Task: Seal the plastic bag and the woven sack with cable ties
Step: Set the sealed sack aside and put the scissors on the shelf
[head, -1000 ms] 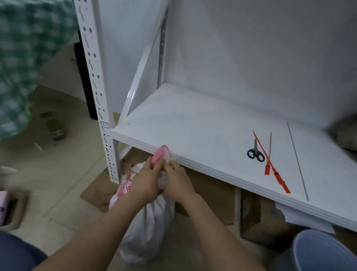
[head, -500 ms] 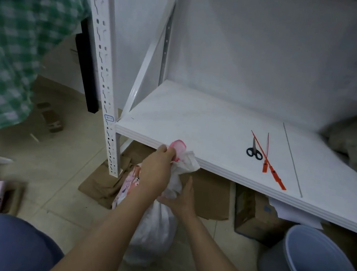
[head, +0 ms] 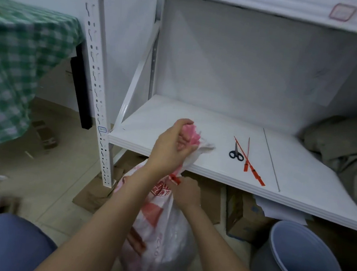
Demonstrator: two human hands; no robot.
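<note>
A white plastic bag with red print hangs in front of the shelf edge. My left hand grips its bunched pink-and-white top. Lower down, my right hand pinches a red cable tie that sits at the bag's neck. Two more red cable ties lie on the white shelf. A grey-green woven sack slumps at the shelf's right end.
Black-handled scissors lie beside the loose ties. A grey-blue bucket stands on the floor at lower right, with cardboard boxes under the shelf. A white slotted upright and a green checked cloth are at left.
The bag's top has risen from below the shelf edge to above it. My right hand slid down from the top to the neck, where the red tie now shows.
</note>
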